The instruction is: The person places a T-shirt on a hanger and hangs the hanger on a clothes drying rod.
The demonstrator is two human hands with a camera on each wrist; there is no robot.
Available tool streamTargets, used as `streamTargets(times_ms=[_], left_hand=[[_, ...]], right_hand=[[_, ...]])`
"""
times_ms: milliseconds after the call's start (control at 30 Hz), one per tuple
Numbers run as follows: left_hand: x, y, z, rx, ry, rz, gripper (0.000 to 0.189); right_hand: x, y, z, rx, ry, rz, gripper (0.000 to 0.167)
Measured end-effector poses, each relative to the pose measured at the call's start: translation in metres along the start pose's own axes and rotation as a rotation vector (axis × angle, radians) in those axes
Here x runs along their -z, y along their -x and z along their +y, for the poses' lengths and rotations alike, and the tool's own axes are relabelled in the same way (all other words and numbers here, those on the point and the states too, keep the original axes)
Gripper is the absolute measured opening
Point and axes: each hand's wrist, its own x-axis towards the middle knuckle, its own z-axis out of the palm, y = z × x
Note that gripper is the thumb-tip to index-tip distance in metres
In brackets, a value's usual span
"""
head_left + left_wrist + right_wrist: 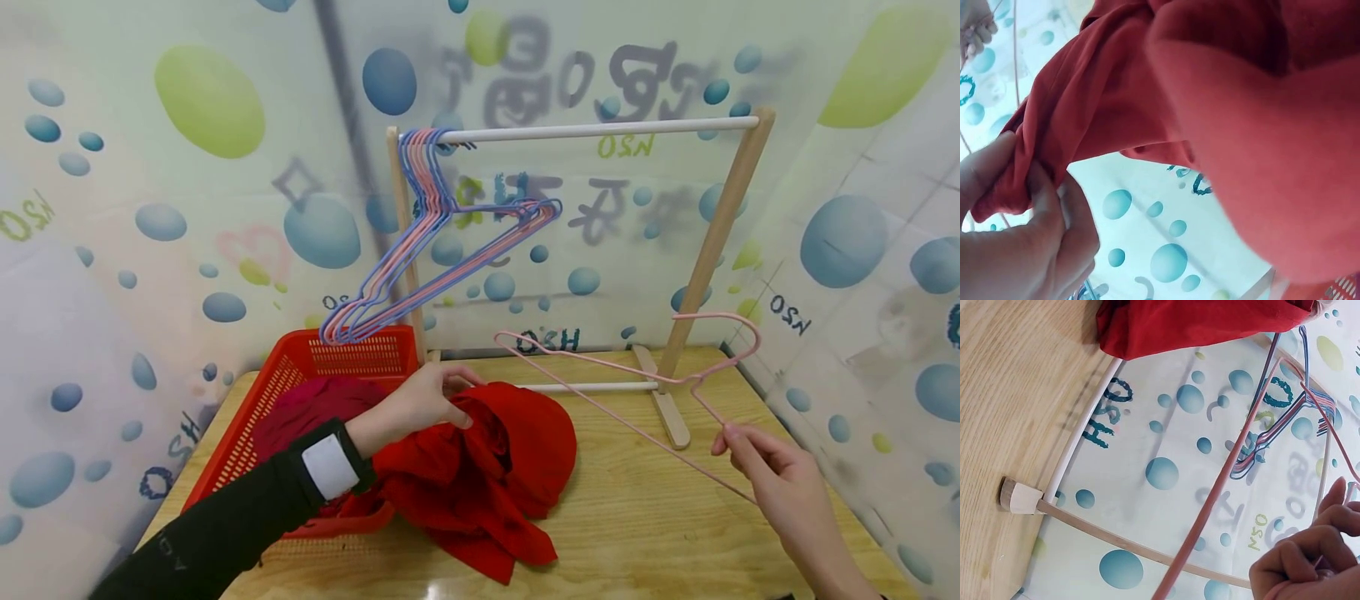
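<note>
A bright red garment [517, 450] lies bunched over the front corner of the red basket and onto the table. My left hand [420, 404] pinches a fold at its upper edge; in the left wrist view thumb and fingers close round the cloth [1110, 87], which hangs in loose folds. On the right, my right hand [780, 483] grips a pink wire hanger [615, 362] by its shoulder near the neck. The hanger is held up over the table, hook toward the rack, long end pointing left toward the garment. In the right wrist view, its bar [1210, 500] crosses the picture.
A wooden rack with a white rail [600, 131] stands at the back. Several blue and pink hangers [431, 217] hang bunched at its left end. Darker red cloth [322, 408] fills part of the red basket [247, 425]. A patterned sheet surrounds the wooden table [615, 517].
</note>
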Motion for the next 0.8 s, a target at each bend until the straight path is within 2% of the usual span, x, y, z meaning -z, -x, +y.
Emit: streamTargets(times_ms=[133, 267, 400, 500, 633, 800], left_hand=[[-0.003, -0.002, -0.002, -0.007, 0.001, 0.077, 0.041], [-0.006, -0.002, -0.003, -0.059, 0.031, 0.142, 0.025], [-0.004, -0.001, -0.001, -0.134, -0.025, 0.21, 0.01], [-0.002, -0.001, 0.003, -0.15, -0.06, 0.266, 0.006], [-0.002, -0.002, 0.012, -0.167, 0.011, 0.312, 0.007], [0.0, -0.002, 0.028, -0.246, 0.117, 0.366, 0.011]], right_hand=[[0.001, 0.001, 0.002, 0.013, -0.043, 0.002, 0.023], [0.002, 0.003, 0.002, 0.036, -0.125, -0.001, 0.021], [0.004, 0.005, 0.001, 0.057, -0.193, 0.014, 0.021], [0.004, 0.007, 0.001, 0.084, -0.256, 0.031, 0.021], [0.004, 0.009, 0.0, 0.127, -0.347, 0.059, 0.022], [0.005, 0.012, 0.0, 0.164, -0.427, 0.076, 0.024]])
